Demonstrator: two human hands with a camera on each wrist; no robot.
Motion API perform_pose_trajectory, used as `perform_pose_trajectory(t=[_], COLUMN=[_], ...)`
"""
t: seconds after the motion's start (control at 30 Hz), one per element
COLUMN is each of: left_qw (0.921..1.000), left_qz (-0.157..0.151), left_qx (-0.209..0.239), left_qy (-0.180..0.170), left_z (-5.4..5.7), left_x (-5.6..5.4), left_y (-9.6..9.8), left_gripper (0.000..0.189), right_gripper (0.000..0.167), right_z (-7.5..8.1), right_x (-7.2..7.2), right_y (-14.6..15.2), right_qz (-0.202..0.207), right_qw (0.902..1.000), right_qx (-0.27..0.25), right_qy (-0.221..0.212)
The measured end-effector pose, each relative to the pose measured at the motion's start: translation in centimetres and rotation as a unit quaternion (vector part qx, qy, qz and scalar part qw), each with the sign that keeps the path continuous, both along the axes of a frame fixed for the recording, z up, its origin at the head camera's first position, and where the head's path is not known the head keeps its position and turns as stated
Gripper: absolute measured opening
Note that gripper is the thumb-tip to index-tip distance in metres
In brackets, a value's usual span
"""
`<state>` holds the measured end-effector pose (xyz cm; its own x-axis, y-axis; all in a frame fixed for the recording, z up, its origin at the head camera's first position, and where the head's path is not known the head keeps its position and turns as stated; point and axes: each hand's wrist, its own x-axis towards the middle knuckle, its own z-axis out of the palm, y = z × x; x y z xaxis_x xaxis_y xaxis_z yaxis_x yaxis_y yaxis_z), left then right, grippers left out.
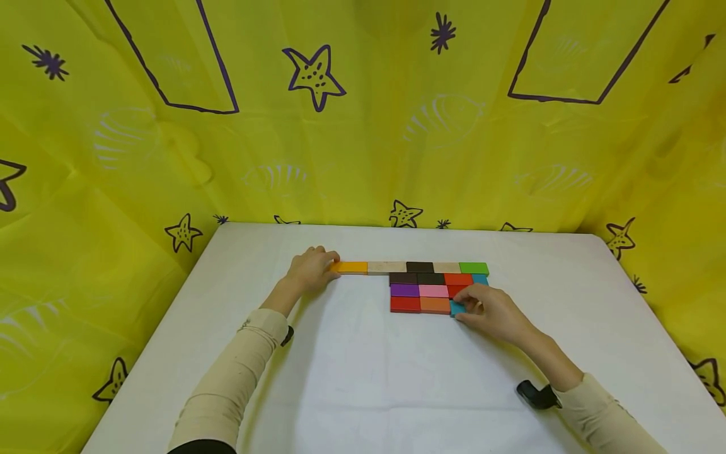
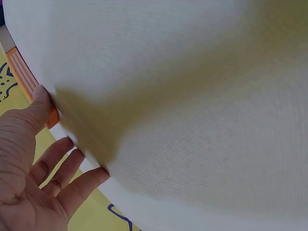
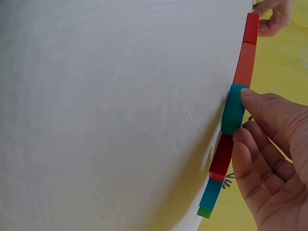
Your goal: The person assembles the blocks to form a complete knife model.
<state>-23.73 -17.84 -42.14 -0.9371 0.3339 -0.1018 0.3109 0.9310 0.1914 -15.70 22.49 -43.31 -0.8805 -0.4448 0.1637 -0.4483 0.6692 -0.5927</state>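
Flat coloured blocks lie in four touching rows on the white table. The top row runs from an orange block (image 1: 353, 268) past a pale wooden block (image 1: 387, 268) to a green block (image 1: 473, 268). My left hand (image 1: 312, 268) pinches the orange block's left end; its thumb lies along the near side, other fingertips down on the table. At the bottom row's right end, my right hand (image 1: 499, 312) pinches a blue block (image 3: 233, 109) between thumb and fingers. This blue block sits beside a salmon block (image 1: 435, 305), with a red block (image 1: 405, 304) further left.
Between top and bottom rows lie a dark brown block (image 1: 403, 278), a purple block (image 1: 404, 290), a pink block (image 1: 433, 291) and others. A yellow patterned curtain (image 1: 363, 139) stands behind and at both sides of the white table (image 1: 351, 378).
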Motion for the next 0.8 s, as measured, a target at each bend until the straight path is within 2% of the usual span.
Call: perform_pose_trajectory(t=[0.23,0.8], left_qw=[1.0000,1.0000], left_qz=[0.003,0.001], left_qx=[0.003,0.002], left_qy=[-0.008,0.001], left_z=[-0.09,-0.03], left_x=[-0.02,-0.04], left_y=[-0.02,0.06], left_gripper=[0.034,0.034], right_gripper=[0.025,0.025], right_z=[0.10,-0.13], right_x=[-0.08,-0.29], right_y=[-0.09,-0.01], right_qz=[0.001,-0.003], right_qw=[1.0000,0.9999], right_qx=[0.006,0.002], right_qy=[0.000,0.011])
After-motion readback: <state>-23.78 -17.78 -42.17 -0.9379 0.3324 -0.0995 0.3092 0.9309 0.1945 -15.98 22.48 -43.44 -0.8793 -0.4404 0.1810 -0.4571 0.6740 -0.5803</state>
